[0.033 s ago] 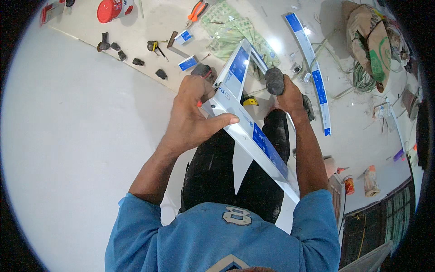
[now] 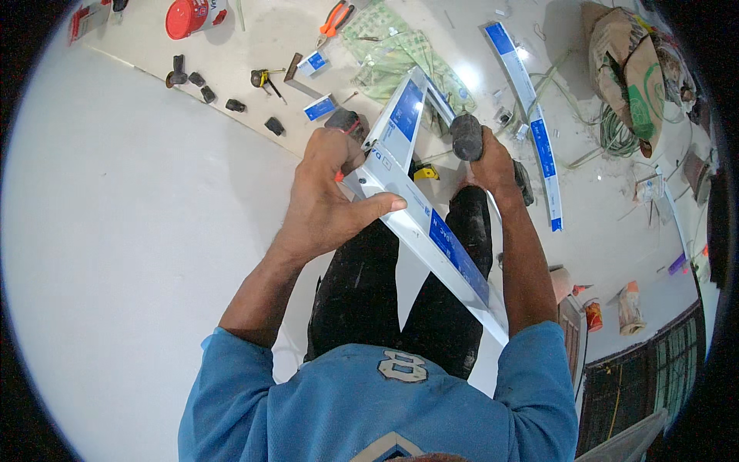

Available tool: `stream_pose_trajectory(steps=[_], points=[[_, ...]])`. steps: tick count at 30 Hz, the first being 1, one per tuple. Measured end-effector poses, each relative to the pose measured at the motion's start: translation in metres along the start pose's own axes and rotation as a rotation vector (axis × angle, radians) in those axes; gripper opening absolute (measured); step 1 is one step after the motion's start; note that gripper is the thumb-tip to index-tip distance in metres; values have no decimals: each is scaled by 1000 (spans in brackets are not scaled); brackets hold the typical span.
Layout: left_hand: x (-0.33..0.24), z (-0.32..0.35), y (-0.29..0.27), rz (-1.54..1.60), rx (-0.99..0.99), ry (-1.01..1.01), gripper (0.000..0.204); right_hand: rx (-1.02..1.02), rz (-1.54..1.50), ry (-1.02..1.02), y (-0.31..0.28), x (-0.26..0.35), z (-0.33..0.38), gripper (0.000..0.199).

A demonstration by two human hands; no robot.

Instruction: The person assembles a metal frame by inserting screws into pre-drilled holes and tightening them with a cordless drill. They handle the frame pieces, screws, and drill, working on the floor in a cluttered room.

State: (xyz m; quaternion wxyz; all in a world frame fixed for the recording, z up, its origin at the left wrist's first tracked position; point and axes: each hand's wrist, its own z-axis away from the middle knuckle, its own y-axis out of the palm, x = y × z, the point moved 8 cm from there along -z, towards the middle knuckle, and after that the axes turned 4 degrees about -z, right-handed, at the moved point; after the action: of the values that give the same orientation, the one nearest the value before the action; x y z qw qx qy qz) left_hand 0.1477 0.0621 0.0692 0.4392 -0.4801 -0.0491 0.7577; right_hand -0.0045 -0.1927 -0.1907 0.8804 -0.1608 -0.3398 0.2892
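Note:
My left hand (image 2: 327,192) is closed on the corner of a white profile frame (image 2: 392,171), with blue-printed film on its bars. The thumb lies along the upper face, and the curled fingers are partly hidden beyond the edge. The frame tilts across my legs, one long bar running down toward my right elbow. To the right of the frame, my right hand (image 2: 494,163) is wrapped round a black rubber mallet (image 2: 466,138); its handle is hidden in the grip. The mallet's head is close beside the frame's far bar. A dark object with a red line (image 2: 344,121) shows behind my left fingers.
Orange-handled pliers (image 2: 335,19), a square (image 2: 292,68) and a red bucket (image 2: 181,19) are at the far side. Several small black pieces (image 2: 235,105) lie near the pale floor's edge. Rightward are a loose profile strip (image 2: 531,115), coiled cord (image 2: 616,131) and a sack (image 2: 643,85).

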Motion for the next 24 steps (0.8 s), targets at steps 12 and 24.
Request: stream_pose_trajectory(steps=[12, 24], points=[[30, 70, 62, 820, -245, -452, 79, -198, 197, -63, 32, -44, -107, 60], [28, 93, 108, 982, -337, -411, 41, -281, 375, -173, 69, -85, -193, 40]])
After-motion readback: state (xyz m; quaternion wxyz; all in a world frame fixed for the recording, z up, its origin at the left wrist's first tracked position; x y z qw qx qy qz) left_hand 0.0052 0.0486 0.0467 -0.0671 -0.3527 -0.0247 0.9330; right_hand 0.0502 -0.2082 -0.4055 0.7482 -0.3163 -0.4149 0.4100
